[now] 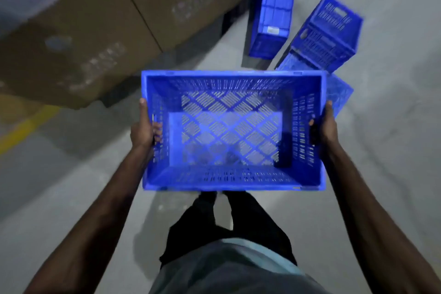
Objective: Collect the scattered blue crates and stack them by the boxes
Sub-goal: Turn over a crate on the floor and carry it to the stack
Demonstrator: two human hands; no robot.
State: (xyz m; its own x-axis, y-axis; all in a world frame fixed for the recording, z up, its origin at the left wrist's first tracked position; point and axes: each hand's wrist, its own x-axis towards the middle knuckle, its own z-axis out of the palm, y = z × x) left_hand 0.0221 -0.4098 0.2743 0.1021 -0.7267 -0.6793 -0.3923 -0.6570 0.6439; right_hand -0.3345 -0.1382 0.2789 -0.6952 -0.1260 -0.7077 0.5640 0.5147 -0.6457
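I carry an empty blue slatted crate in front of my waist, open side up. My left hand grips its left wall, fingers curled through the handle slot. On the right wall, my right hand grips the same way. Beyond it on the floor, a blue crate stands on its end beside the boxes. Another blue crate lies tilted on top of a further blue crate, which is mostly hidden behind the one I carry.
Large brown cardboard boxes fill the upper left. A yellow floor line runs along the left. Grey concrete floor spreads to the right. My legs show below the crate.
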